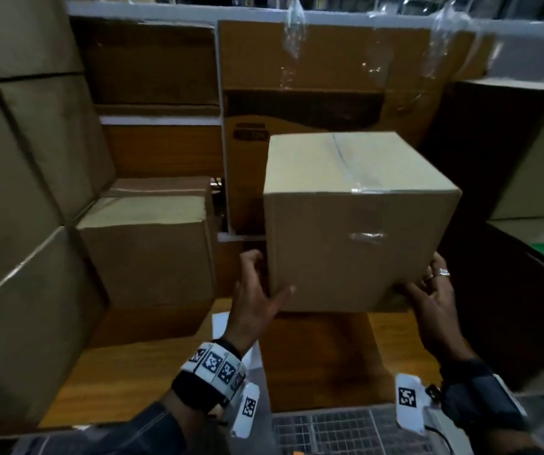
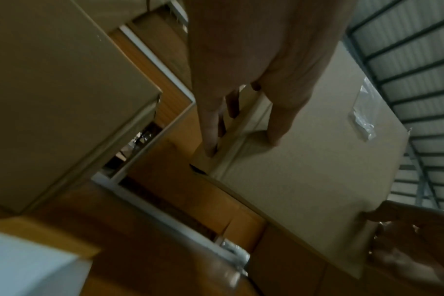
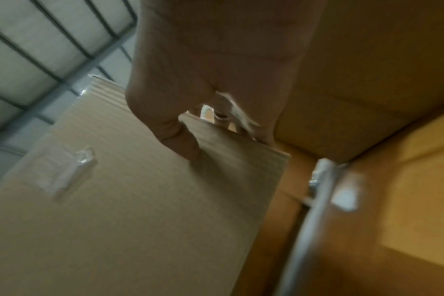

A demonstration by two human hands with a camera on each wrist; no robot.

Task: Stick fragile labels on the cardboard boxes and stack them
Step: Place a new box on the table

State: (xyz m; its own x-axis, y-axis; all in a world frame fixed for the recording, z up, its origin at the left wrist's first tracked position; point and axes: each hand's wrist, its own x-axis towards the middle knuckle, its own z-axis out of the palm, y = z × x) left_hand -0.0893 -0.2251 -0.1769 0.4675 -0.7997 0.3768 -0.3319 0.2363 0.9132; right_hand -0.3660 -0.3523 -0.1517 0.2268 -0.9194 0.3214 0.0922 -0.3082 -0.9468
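A stack of plain brown cartons [image 1: 27, 198] is seen to the left of the held cardboard box [image 1: 352, 224], and 1 smaller carton [image 1: 146, 244] stands between that stack and the box, close to the left hand. Behind the box a tall printed carton [image 1: 313, 93] is propped upright, with strips of clear tape [image 1: 292, 31] hanging above it. To the right of the box a dark-sided carton [image 1: 507, 152] is placed. Below the box a wooden tabletop [image 1: 139, 372] is visible, with a white sheet [image 1: 221, 323] lying on it under the left wrist, and a wire grid [image 1: 346, 431] nearer the person.

The box is held off the tabletop, tilted so that its top and 1 side face are shown. It is plain, pale brown and closed; its top seam is sealed with clear tape, whose end is folded down onto the side face [image 1: 367, 236]. No label is seen on the faces in view.

The box is gripped at its lower corners by both hands. The left hand [image 1: 257, 290] is spread, thumb [image 2: 279, 112] on the near face and fingers [image 2: 208, 128] on the adjoining side. The right hand [image 1: 434, 297] is clamped likewise, thumb [image 3: 180, 138] on the near face, fingers wrapped round the edge.
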